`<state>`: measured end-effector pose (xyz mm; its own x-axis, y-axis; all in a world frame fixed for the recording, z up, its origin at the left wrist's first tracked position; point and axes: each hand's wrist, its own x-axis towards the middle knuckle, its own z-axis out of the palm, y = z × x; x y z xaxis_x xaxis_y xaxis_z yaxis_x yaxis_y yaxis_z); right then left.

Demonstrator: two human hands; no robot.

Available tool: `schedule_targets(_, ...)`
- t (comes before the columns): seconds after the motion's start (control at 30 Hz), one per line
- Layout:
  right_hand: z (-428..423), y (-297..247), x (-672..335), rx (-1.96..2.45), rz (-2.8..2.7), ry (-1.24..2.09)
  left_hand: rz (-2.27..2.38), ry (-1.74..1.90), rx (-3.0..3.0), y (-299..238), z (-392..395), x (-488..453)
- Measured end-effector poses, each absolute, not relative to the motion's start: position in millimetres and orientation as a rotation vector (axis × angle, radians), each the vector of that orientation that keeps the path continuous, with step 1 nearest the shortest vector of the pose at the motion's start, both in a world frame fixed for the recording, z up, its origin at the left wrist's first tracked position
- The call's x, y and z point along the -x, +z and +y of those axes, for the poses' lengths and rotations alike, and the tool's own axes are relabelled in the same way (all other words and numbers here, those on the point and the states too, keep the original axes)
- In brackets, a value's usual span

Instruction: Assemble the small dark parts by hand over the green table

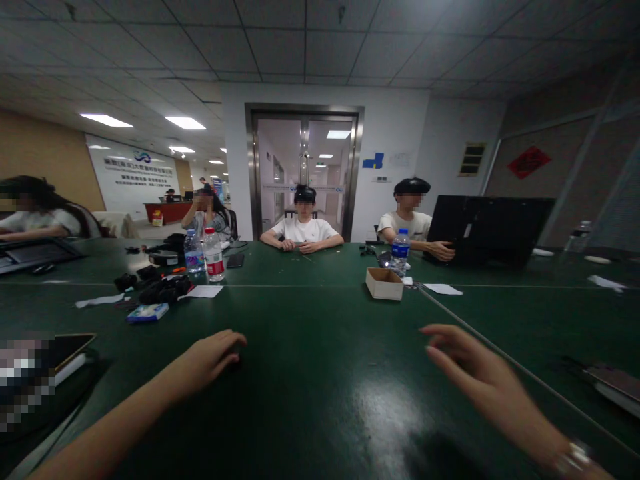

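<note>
Over the dark green table [310, 387], my left hand [217, 357] reaches in from the lower left. Its fingers are loosely bent, with the thumb apart from them, and I see nothing held. A blue-and-white packet [147, 313] lies beyond it to the left. My right hand [465, 363], with a watch on the wrist, is raised on the right side. Its thumb and fingers are spread with nothing between them. Farther off, ahead of the right hand, stands a small open cardboard box [384, 285]. A blue-capped water bottle [400, 252] is just behind the box.
Two bottles, one red-capped [214, 257], stand at the left beside black gear [163, 288] and paper [204, 291]. A black monitor [487, 230] is at the right. Several people sit around the table, one directly across [305, 230]. A dark-screened device [70, 350] lies near left.
</note>
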<state>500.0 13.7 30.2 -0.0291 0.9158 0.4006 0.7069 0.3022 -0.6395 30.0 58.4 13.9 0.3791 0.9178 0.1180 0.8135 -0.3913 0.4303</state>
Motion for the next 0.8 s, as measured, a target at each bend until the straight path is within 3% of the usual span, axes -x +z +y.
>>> schedule_targets(0.13, 113, 1, -414, 1.464, -1.995, 0.758, 1.531, 0.666, -2.335, 3, 129, -102)
schedule_targets(0.27, 178, -33, -352, 1.565, -1.919, 0.649, 1.784, 1.060, -2.014, -26, 170, -158)
schedule_targets(0.47, 195, -44, -311, 1.570, -2.087, 0.256, 1.623, 1.315, -1.764, -49, 187, -194)
schedule_targets(0.8, 206, -48, -318, 1.117, -1.746, 0.825, 1.218, 1.443, -1.385, -55, 205, -178)
